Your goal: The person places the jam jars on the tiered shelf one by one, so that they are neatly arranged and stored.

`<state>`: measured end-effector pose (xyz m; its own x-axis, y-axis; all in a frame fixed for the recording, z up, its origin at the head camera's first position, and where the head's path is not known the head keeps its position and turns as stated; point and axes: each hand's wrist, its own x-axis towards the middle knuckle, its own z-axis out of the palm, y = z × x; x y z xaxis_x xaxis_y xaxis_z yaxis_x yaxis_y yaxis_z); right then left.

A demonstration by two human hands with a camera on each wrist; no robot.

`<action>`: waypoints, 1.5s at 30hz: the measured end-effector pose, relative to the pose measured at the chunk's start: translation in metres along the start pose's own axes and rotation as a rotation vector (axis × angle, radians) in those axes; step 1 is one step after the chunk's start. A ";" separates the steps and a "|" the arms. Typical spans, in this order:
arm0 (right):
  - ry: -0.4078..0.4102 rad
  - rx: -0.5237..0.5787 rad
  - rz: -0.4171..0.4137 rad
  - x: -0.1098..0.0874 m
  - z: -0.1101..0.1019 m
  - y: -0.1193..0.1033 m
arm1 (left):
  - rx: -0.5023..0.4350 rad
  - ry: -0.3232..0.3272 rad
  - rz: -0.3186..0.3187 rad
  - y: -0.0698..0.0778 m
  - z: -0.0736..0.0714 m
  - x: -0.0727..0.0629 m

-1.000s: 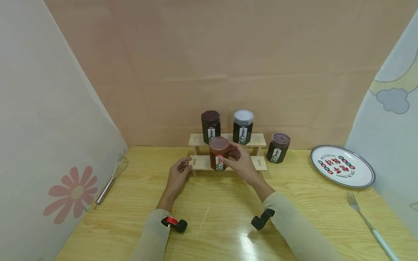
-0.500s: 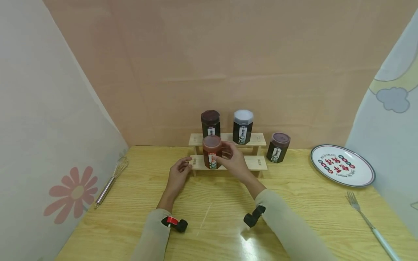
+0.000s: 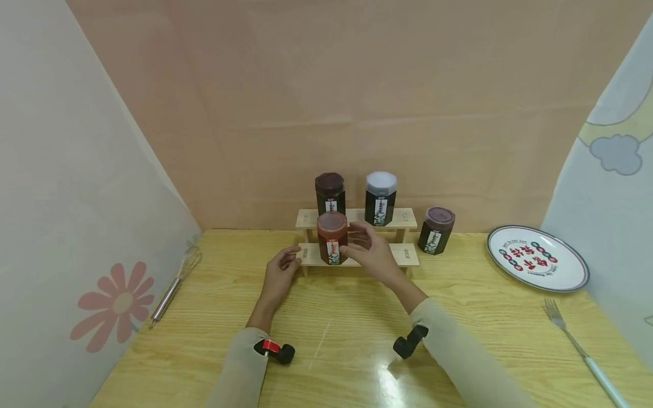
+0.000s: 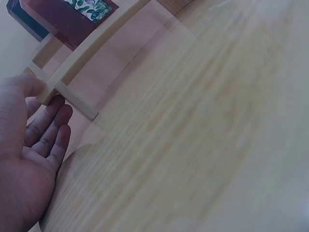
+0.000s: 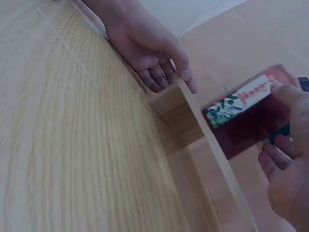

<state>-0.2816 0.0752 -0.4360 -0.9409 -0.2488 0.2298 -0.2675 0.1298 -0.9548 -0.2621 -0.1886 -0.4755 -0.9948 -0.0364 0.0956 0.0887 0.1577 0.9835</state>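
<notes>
A jar with a reddish-brown lid (image 3: 333, 241) stands upright on the lower step of a two-step wooden rack (image 3: 380, 255), near its left end. Beside it, my right hand (image 3: 374, 255) has loosely bent fingers; in the right wrist view the thumb (image 5: 287, 94) lies at the label while the other fingers stay apart from the jar. My left hand (image 3: 279, 275) pinches the left end of the lower step, thumb above and fingers underneath, as the left wrist view shows. On the upper step are a dark-lidded jar (image 3: 330, 190) and a white-lidded jar (image 3: 381, 198).
Right of the rack, a purple-lidded jar (image 3: 436, 230) stands on the wooden table (image 3: 326, 351). Farther right lie an oval plate (image 3: 538, 259) with red characters and a fork (image 3: 586, 354). A whisk (image 3: 176, 286) lies at the left, by the side wall.
The jar with the reddish-brown lid moved left and came to stand on the lower step. My right hand then loosened and drew slightly right. My left hand kept its place.
</notes>
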 end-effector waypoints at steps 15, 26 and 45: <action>0.116 -0.159 -0.086 -0.031 -0.122 -0.028 | 0.026 0.035 0.027 -0.033 0.002 0.014; 0.241 -0.228 0.006 -0.024 -0.179 -0.017 | -0.005 0.021 0.010 -0.032 -0.001 0.012; 0.314 -0.277 0.181 -0.009 -0.198 0.057 | -0.012 0.023 0.003 -0.032 0.002 0.014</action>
<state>-0.3294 0.2750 -0.4555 -0.9836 0.0988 0.1512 -0.0987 0.4071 -0.9080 -0.2790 -0.1918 -0.5055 -0.9931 -0.0584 0.1014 0.0920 0.1460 0.9850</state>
